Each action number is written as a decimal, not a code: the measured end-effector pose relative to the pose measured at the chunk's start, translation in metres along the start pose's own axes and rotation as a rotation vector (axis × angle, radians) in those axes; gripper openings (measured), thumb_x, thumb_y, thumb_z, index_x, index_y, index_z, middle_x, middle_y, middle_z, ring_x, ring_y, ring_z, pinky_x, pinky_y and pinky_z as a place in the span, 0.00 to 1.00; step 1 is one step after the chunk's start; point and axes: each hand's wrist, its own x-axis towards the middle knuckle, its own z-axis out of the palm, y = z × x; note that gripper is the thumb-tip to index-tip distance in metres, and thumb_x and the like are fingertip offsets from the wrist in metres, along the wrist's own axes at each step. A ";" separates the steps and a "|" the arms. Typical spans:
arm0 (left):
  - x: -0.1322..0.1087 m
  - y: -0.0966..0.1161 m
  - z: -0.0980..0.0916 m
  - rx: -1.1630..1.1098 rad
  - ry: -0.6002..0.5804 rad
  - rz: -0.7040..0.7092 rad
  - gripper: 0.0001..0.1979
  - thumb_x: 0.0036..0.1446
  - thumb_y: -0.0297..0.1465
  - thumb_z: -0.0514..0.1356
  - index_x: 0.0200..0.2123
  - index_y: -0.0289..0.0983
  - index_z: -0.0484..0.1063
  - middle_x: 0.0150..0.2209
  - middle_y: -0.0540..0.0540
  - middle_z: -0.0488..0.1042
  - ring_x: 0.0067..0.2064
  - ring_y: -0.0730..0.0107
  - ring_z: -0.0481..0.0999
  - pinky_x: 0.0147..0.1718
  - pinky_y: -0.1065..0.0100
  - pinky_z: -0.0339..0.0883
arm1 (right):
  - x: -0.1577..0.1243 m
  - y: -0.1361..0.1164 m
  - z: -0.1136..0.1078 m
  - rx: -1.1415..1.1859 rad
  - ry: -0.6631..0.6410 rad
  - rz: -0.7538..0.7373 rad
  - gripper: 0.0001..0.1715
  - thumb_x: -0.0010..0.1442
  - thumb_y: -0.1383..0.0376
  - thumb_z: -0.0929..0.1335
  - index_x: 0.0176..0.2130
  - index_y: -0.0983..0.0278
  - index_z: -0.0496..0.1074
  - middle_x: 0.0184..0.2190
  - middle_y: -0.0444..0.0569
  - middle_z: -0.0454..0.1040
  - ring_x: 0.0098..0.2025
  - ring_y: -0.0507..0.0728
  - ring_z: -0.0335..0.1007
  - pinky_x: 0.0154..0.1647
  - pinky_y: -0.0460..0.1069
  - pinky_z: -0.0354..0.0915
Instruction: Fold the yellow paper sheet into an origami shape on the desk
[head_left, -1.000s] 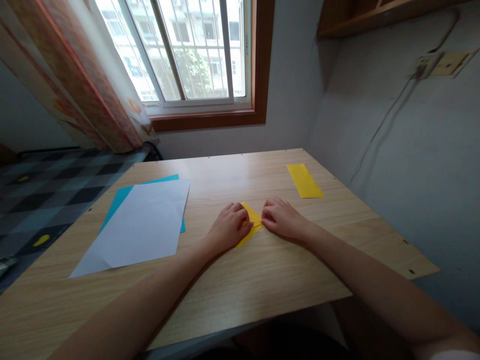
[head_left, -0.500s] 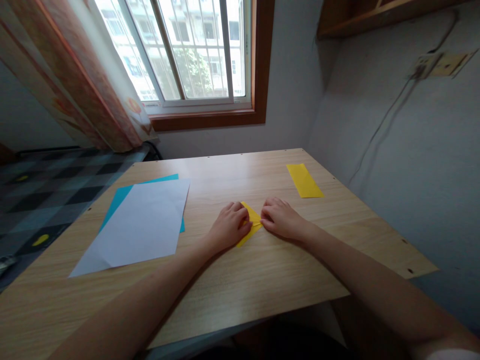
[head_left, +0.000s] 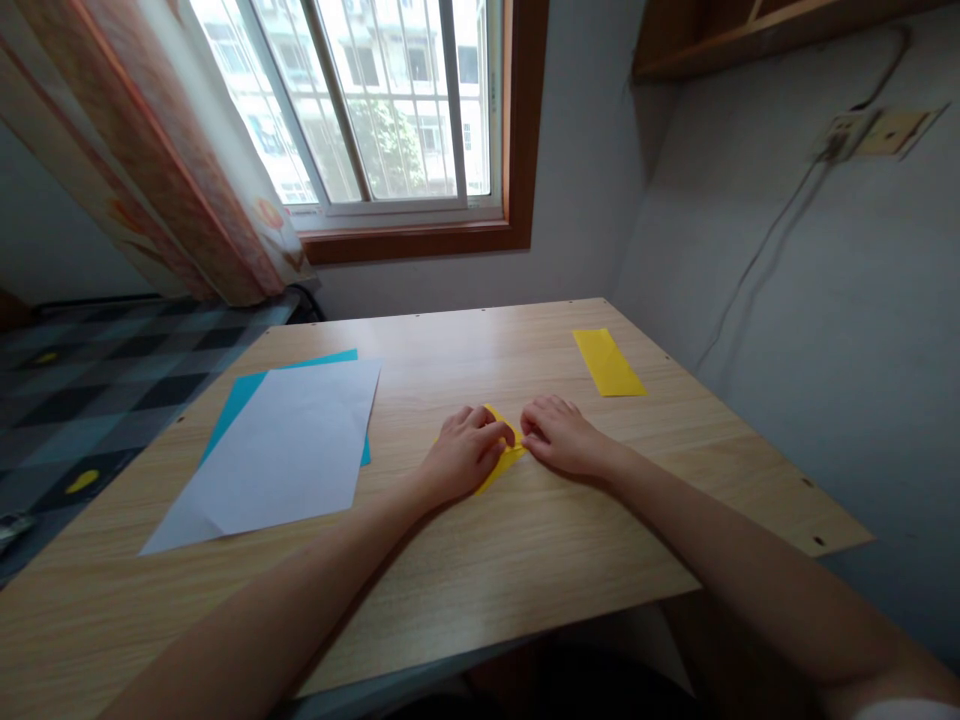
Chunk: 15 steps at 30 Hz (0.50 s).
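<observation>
A folded piece of yellow paper lies on the wooden table between my hands, with a pointed end toward the right. Much of it is covered by my left hand, whose fingers are curled and press it down, the index finger stretched toward the point. At that tip, my right hand is closed, thumb and fingers pinching the paper's end. Its other fingers are folded in against the palm.
A strip of yellow paper lies at the table's far right. On the left, a white sheet overlaps a blue-green sheet. The wooden table ends near my body; a wall stands to the right.
My left index finger has reached further right over the yellow paper, toward its tip. My right hand stays almost where it was.
</observation>
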 end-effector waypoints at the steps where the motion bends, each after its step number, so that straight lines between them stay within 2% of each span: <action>1: 0.000 0.000 0.000 -0.011 0.000 -0.002 0.11 0.61 0.28 0.53 0.41 0.44 0.74 0.42 0.46 0.70 0.46 0.60 0.66 0.48 0.57 0.61 | 0.000 0.000 0.000 0.004 -0.003 -0.002 0.01 0.59 0.67 0.65 0.35 0.62 0.67 0.38 0.50 0.69 0.45 0.58 0.61 0.47 0.52 0.56; 15: 0.002 -0.005 0.003 -0.057 0.000 -0.034 0.11 0.58 0.27 0.55 0.39 0.42 0.75 0.41 0.45 0.71 0.46 0.60 0.68 0.48 0.57 0.62 | 0.000 0.011 -0.008 0.171 -0.049 -0.035 0.08 0.56 0.74 0.64 0.35 0.63 0.68 0.37 0.48 0.70 0.42 0.56 0.63 0.46 0.50 0.58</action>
